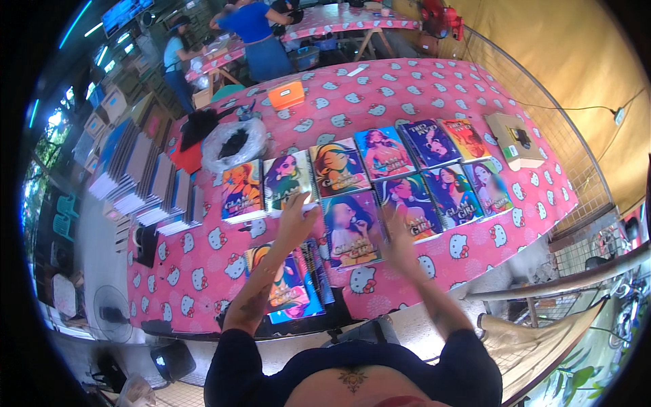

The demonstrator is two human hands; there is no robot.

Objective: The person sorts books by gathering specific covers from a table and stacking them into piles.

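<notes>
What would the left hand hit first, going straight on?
Probably the pale-and-green notebook just ahead of the left hand, though whether they already touch is unclear.

Dark short-sleeved top (234, 363); ornate chest tattoo (352, 380); forearm tattoo (252, 307)

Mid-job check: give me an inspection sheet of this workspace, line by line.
Surface: pink patterned tablecloth
Job's things: spiral notebooks in two rows; small pile nearest the person; stacks at left
Clutter: plastic bag with black contents, orange box, carton
Hands: left hand at a back-row notebook, right hand blurred over the front row; contact unclear
Cables: dark cable against yellow sheet
Surroundings: two people near another table
</notes>
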